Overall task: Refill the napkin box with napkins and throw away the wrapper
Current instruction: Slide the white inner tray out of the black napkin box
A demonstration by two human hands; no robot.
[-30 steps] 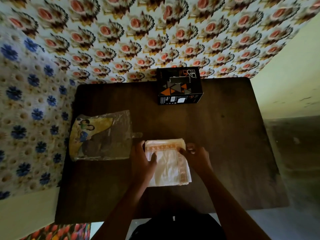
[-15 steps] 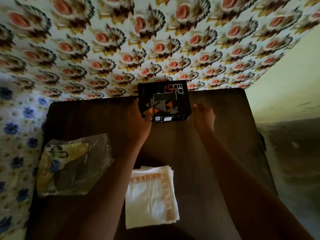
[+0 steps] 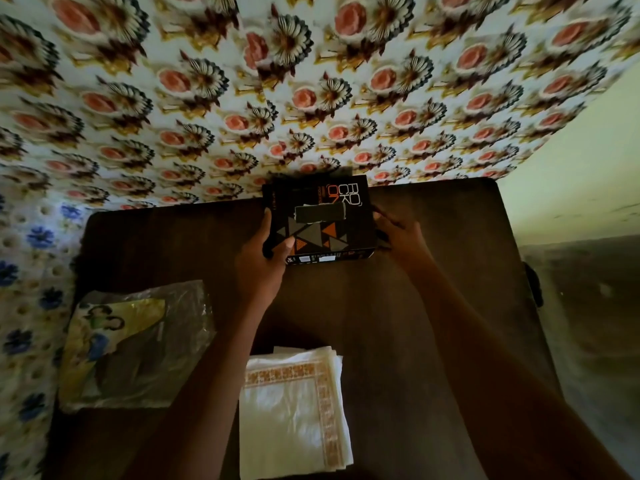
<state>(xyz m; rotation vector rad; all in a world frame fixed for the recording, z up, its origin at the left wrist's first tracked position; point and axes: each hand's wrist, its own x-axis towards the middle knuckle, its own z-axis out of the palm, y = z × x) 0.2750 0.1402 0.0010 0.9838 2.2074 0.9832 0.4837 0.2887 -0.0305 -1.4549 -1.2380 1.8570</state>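
A black napkin box (image 3: 320,220) with orange and grey triangles and a slot in its top is at the far middle of the dark table (image 3: 433,306), tilted toward me. My left hand (image 3: 263,252) grips its left side, thumb on the top face. My right hand (image 3: 401,233) holds its right side. A stack of white napkins (image 3: 294,414) with an orange patterned border lies on the table near me, between my forearms. The clear plastic wrapper (image 3: 135,344), with a yellow printed picture, lies flat at the table's left.
A flower-patterned wall (image 3: 311,91) rises right behind the table's far edge. A blue-flowered surface (image 3: 31,289) runs along the table's left side. To the right of the table is a pale wall (image 3: 571,161) and grey floor (image 3: 595,306).
Both hands left the napkin stack and reached forward to the box. They now hold it at both sides, and it has tilted and come slightly toward me. The camera moved forward.
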